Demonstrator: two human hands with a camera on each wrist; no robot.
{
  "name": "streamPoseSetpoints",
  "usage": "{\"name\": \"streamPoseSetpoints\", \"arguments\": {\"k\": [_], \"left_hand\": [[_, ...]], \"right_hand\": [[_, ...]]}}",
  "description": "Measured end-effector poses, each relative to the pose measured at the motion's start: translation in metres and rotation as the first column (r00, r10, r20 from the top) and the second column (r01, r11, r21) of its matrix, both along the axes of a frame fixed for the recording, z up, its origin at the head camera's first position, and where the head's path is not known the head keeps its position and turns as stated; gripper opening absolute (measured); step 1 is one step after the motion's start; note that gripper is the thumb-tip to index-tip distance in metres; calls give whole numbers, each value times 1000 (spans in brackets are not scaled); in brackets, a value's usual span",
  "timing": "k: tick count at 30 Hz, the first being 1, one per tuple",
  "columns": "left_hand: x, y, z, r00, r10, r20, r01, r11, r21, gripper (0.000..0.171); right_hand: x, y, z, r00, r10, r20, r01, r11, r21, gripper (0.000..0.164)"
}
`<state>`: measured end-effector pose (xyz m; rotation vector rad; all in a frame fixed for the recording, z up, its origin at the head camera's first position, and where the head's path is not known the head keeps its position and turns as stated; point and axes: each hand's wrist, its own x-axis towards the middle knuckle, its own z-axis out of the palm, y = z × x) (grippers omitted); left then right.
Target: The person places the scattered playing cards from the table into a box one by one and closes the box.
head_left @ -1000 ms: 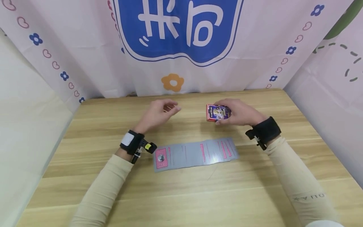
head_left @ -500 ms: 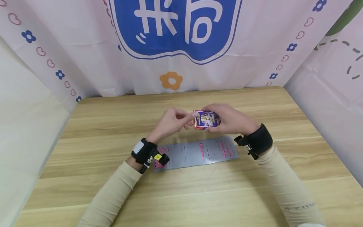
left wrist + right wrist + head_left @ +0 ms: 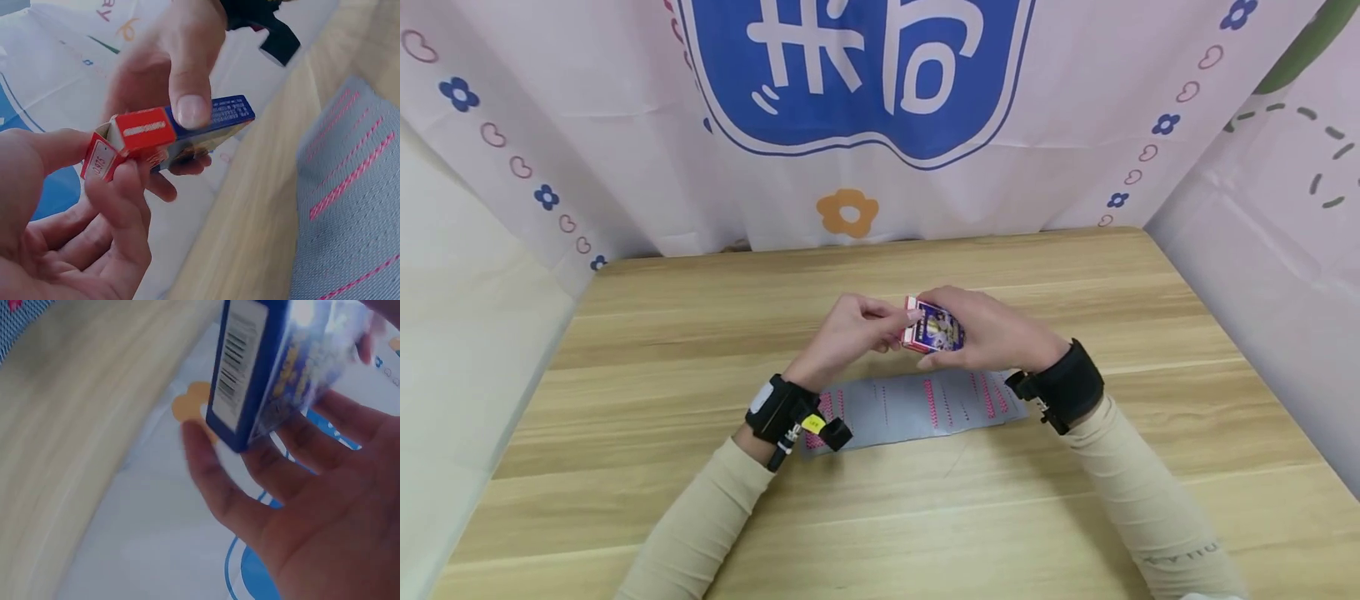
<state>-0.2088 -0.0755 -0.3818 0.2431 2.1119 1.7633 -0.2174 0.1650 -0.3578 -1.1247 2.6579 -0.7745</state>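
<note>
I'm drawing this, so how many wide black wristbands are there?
2. One wide black wristband is on the wrist of the left hand. The second wristband is on the wrist of the right hand, which holds the small red-and-blue cardboard box. No others show.

box [image 3: 940, 329] shifted left, left grip [image 3: 856, 329] pinching flap [image 3: 100, 160]

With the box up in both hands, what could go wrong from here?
The left hand pinches the partly open end flap, so a hard pull might crease or tear it. The right hand grips the box in the air near the spread cards; a slip could drop it onto them. The left wrist camera overhangs their left end and might brush them.
</note>
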Motion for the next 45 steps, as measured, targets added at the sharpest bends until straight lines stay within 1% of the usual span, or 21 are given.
{"name": "streamPoseSetpoints", "arguments": {"k": [2,4,7,8,13,16,20,23,26,29,32,36,39,40,42,43,45], "left_hand": [[1,1,0,1000,-7,29,6,999,47,26],[1,2,0,999,-16,50,12,997,76,27],[1,2,-1,998,-15,61,9,996,90,29],[1,2,-1,998,-8,60,3,997,82,31],[2,2,-3,999,24,34,-26,998,52,38],[3,4,-5,1000,30,-3,-30,999,40,30],[3,8,-7,998,49,-40,-48,999,18,19],[3,9,-8,995,84,-55,-84,996,4,17],[3,10,-9,992,105,-63,-105,994,12,17],[3,11,-9,994,107,-34,-105,992,66,19],[3,12,-9,994,107,39,-111,981,160,23],[2,12,-9,987,90,136,-126,951,282,20],[2,11,-7,982,72,177,-132,927,351,14],[3,10,-7,982,67,178,-130,920,370,13],[3,9,-5,986,53,159,-112,914,390,13],[4,8,-4,989,44,139,-96,915,393,13],[5,6,-3,996,28,90,-60,923,380,15]], "right_hand": [[1,-1,-2,1000,-8,-4,8,1000,-3,78],[2,-1,-3,1000,-23,-15,23,1000,-7,79],[3,1,-3,998,-52,-29,51,998,-25,80],[3,1,-2,998,-57,-35,56,998,-30,79],[2,7,3,997,-70,-40,67,994,-82,77],[2,8,4,997,-67,-35,63,991,-116,75],[1,6,4,998,-44,-36,39,991,-126,74],[1,3,2,999,-35,-38,29,991,-129,75],[0,1,0,999,-33,-43,27,990,-137,75],[0,-2,-2,998,-32,-54,23,987,-160,75],[-1,-5,-5,997,-37,-65,24,980,-195,74],[-1,-9,-8,996,-58,-67,41,973,-226,73],[-1,-9,-9,995,-76,-59,60,972,-228,73],[-1,-9,-9,995,-80,-55,66,971,-228,73],[0,-8,-8,995,-88,-46,76,971,-227,74],[0,-8,-8,995,-93,-41,82,971,-225,75],[0,-7,-7,995,-99,-31,90,971,-220,75]]}}
